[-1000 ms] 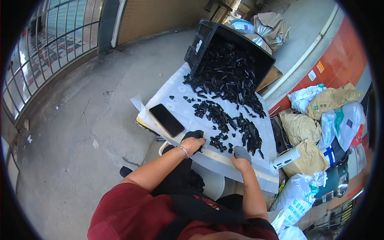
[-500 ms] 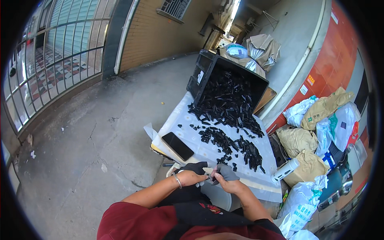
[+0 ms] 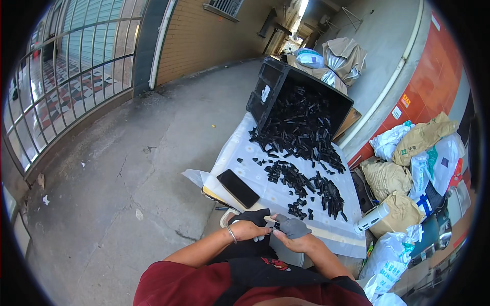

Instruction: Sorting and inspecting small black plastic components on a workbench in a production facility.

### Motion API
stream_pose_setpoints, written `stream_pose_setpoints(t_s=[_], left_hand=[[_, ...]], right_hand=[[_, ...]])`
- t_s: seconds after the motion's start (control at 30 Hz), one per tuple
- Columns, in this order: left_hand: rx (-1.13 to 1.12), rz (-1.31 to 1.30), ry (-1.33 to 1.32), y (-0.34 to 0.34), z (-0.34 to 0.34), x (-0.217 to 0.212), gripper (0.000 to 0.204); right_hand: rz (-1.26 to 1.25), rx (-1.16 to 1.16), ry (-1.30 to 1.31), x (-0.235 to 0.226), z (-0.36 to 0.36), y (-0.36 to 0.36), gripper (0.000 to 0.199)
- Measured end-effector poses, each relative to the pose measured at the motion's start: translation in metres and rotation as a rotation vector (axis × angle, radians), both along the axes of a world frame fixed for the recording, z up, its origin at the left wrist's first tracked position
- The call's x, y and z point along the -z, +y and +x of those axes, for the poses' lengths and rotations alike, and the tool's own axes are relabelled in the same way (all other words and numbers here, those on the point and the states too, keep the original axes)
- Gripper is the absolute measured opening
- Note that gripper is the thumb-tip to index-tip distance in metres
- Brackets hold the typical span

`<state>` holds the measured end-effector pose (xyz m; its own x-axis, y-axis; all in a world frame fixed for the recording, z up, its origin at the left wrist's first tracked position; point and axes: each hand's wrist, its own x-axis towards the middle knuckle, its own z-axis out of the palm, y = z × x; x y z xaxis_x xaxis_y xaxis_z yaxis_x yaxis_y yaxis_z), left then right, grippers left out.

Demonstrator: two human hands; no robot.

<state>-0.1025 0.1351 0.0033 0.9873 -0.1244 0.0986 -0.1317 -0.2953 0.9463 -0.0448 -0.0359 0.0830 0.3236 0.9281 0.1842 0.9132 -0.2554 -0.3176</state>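
Note:
My left hand [image 3: 251,228], in a partial dark glove and with a bracelet at the wrist, meets my right hand [image 3: 292,229] at the near edge of the table. A grey partial glove covers the fingers of my right hand, which are curled. Small black pieces [image 3: 276,225] show between the two hands, at the fingertips of the right. The left fingers are closed too, but what they hold is hidden. Beyond the hands, short black pieces [image 3: 329,196] lie in loose piles on the cloth-covered table [image 3: 275,199]. Behind them, a tipped black crate [image 3: 266,92] spills many more.
A phone [image 3: 238,188] lies on the table's left corner. A white cylinder [image 3: 371,218] stands at its right edge. Stuffed sacks [image 3: 386,179] crowd the right side along the wall. A pale bucket [image 3: 288,252] is below my hands. A metal fence [image 3: 76,86] runs at left.
My hands have turned and drawn closer together. A pale pointed tip that showed between them is out of sight, and small black pieces now show there. The whole view has shifted slightly.

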Motion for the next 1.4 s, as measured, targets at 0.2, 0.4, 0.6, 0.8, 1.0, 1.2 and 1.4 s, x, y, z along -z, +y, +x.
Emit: stream_pose_setpoints(t_s=[0.2, 0.4, 0.6, 0.8, 1.0, 1.2, 1.4], left_hand=[[0.044, -0.046, -0.049, 0.003, -0.004, -0.003, 0.052], [0.008, -0.361, 0.125, -0.002, 0.004, 0.029, 0.063], [-0.232, -0.221, 0.204, -0.001, -0.014, -0.005, 0.057], [-0.324, -0.362, -0.021, 0.008, -0.014, -0.007, 0.048], [-0.427, -0.305, -0.245, 0.008, -0.005, -0.013, 0.041], [-0.277, -0.539, -0.175, 0.013, -0.009, -0.04, 0.039], [-0.342, -0.303, -0.269, 0.005, 0.002, -0.034, 0.038]], right_hand=[[-0.174, -0.057, -0.109, -0.006, -0.004, 0.012, 0.018], [-0.071, 0.163, -0.042, -0.006, -0.007, 0.027, 0.022], [0.162, 0.062, -0.092, 0.006, -0.008, 0.041, 0.019], [-0.029, 0.107, -0.172, -0.012, -0.018, 0.023, 0.016], [0.027, 0.098, -0.312, -0.022, -0.011, 0.019, 0.017], [0.162, 0.152, -0.297, -0.027, -0.007, 0.01, 0.014], [0.207, 0.074, -0.414, -0.02, -0.002, 0.004, 0.013]])
